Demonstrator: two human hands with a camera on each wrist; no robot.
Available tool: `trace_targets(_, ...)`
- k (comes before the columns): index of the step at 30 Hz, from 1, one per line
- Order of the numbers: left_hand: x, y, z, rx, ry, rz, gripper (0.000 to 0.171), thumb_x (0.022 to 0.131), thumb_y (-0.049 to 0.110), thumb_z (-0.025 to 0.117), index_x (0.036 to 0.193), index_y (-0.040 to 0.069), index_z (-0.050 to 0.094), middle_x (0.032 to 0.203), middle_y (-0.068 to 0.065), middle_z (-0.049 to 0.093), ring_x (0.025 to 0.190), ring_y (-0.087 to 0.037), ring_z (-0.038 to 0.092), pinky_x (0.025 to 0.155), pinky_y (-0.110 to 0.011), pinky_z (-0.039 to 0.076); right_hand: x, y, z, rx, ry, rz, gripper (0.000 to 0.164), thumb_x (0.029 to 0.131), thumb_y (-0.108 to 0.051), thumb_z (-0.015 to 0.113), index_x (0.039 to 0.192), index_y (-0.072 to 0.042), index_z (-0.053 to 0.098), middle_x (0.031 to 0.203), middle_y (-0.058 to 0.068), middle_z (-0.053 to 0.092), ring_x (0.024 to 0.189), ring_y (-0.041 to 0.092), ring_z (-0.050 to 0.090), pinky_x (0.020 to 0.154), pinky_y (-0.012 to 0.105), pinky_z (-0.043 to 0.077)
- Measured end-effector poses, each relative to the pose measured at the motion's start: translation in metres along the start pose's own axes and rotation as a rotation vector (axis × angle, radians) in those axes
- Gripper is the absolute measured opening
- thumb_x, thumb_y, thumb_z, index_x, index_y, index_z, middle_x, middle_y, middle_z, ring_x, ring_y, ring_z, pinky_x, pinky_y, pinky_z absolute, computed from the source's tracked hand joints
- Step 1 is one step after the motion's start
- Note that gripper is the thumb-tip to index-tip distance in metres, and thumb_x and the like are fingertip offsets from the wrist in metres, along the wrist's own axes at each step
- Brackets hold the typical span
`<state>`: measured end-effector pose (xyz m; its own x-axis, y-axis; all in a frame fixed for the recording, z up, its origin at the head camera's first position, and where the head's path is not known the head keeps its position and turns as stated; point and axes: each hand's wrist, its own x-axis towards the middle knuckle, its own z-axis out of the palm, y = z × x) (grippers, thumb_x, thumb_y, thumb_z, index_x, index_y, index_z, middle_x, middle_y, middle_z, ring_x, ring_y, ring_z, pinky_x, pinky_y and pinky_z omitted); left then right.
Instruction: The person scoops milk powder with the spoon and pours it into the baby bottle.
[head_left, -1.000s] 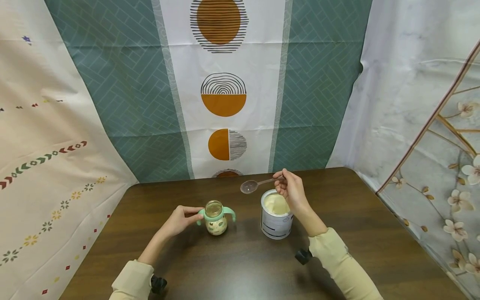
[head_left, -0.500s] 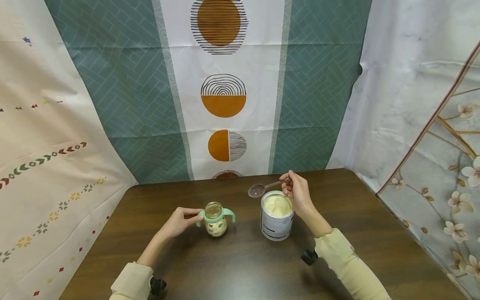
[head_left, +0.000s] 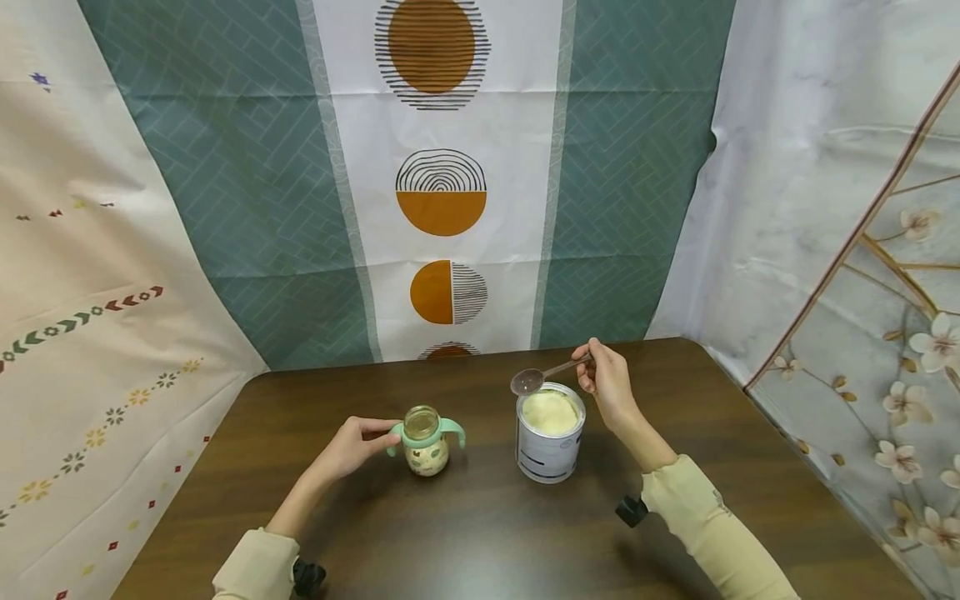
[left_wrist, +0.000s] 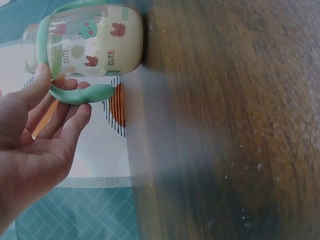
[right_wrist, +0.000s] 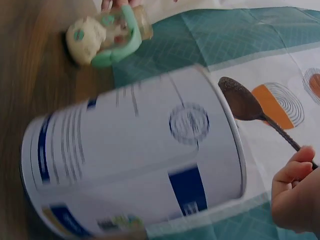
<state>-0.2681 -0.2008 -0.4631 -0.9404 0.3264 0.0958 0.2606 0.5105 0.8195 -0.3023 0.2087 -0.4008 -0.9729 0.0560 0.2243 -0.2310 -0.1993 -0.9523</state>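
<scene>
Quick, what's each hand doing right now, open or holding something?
Left hand: holding the curved mint-green handle of a clear, printed bottle.
Right hand: holding a translucent, brownish, oval-bowled spoon.

I see a dark wooden table (head_left: 465, 550); beyond its far edge hangs a teal cloth (head_left: 225, 167) with a white panel (head_left: 517, 167) of orange round motifs (head_left: 441, 212). On my left is a cream patterned cloth (head_left: 97, 250), on my right a pale sheet (head_left: 795, 233) with blossoms (head_left: 905, 402).
</scene>
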Motion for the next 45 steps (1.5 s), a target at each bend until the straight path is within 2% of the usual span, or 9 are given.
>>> trace_targets(6,0.0,0.001,0.001,0.0,0.017,-0.009,0.04,0.09,0.03,0.068,0.121,0.004,0.068,0.118,-0.017,0.068,0.11,-0.031,0.064,0.084,-0.033,0.055,0.001,-0.006,-0.016,-0.128,-0.002,-0.129,0.043,0.106,-0.033,0.036,0.085,-0.002,0.057,0.058,-0.005,0.05,0.046,0.004,0.041,0.044,0.017,0.032)
trace_targets(11,0.0,0.003,0.001,0.014,0.009,0.002,0.041,0.091,0.03,0.067,0.122,0.002,0.067,0.119,-0.019,0.068,0.111,-0.032,0.063,0.083,-0.032,0.056,-0.004,-0.013,-0.022,-0.205,-0.004,-0.18,0.043,0.107,-0.026,0.034,0.087,0.005,0.058,0.059,-0.003,0.051,0.047,0.006,0.042,0.044,0.019,0.033)
trace_targets(17,0.0,0.003,0.001,-0.011,-0.001,-0.01,0.039,0.092,0.025,0.066,0.123,0.001,0.066,0.12,-0.021,0.066,0.112,-0.034,0.063,0.085,-0.034,0.055,-0.018,-0.031,-0.02,-0.397,-0.086,-0.283,0.04,0.106,-0.015,0.035,0.088,0.012,0.059,0.063,0.013,0.051,0.048,0.014,0.044,0.044,0.023,0.036)
trace_targets(20,0.001,0.002,0.001,-0.013,0.008,-0.016,0.037,0.092,0.021,0.066,0.123,0.0,0.066,0.12,-0.021,0.066,0.114,-0.036,0.061,0.086,-0.037,0.055,-0.021,-0.031,-0.022,-0.506,-0.129,-0.339,0.036,0.105,-0.011,0.037,0.087,0.008,0.062,0.065,0.018,0.052,0.049,0.02,0.045,0.045,0.024,0.039)
trace_targets(25,0.001,0.001,0.001,-0.015,0.016,-0.016,0.035,0.093,0.017,0.065,0.123,-0.001,0.065,0.12,-0.022,0.066,0.114,-0.037,0.061,0.086,-0.04,0.055,-0.018,-0.017,-0.03,-0.669,-0.233,-0.457,0.027,0.103,-0.005,0.044,0.086,-0.006,0.066,0.066,0.003,0.053,0.052,0.021,0.048,0.048,0.023,0.042)
trace_targets(30,0.002,0.002,0.0,-0.004,0.01,-0.012,0.036,0.092,0.02,0.066,0.122,0.0,0.066,0.119,-0.02,0.067,0.112,-0.034,0.063,0.084,-0.034,0.055,-0.016,-0.01,-0.036,-0.71,-0.41,-0.666,0.019,0.095,0.002,0.054,0.086,-0.01,0.066,0.071,-0.002,0.056,0.054,0.011,0.049,0.051,0.019,0.042)
trace_targets(36,0.001,0.004,0.0,-0.015,0.006,-0.004,0.037,0.091,0.022,0.068,0.121,0.002,0.067,0.118,-0.018,0.068,0.112,-0.034,0.062,0.083,-0.028,0.055,-0.022,-0.011,-0.038,-0.804,-0.587,-0.89,0.012,0.095,-0.014,0.056,0.089,-0.011,0.066,0.082,-0.002,0.059,0.069,0.0,0.049,0.062,0.011,0.042)
trace_targets(41,0.0,0.004,-0.001,-0.023,0.002,-0.005,0.037,0.091,0.023,0.068,0.122,0.001,0.067,0.118,-0.018,0.068,0.112,-0.034,0.063,0.081,-0.025,0.054,-0.029,-0.012,-0.033,-0.95,-0.647,-0.967,0.008,0.093,-0.022,0.061,0.092,-0.017,0.066,0.084,-0.009,0.056,0.073,-0.002,0.05,0.066,0.01,0.043)
trace_targets(45,0.0,0.004,0.0,-0.023,0.002,-0.005,0.037,0.091,0.022,0.067,0.122,0.001,0.066,0.119,-0.02,0.067,0.112,-0.035,0.062,0.082,-0.028,0.055,-0.03,-0.01,-0.029,-0.981,-0.625,-0.945,0.003,0.09,-0.017,0.065,0.092,-0.016,0.066,0.083,-0.009,0.059,0.072,-0.002,0.05,0.066,0.01,0.043)
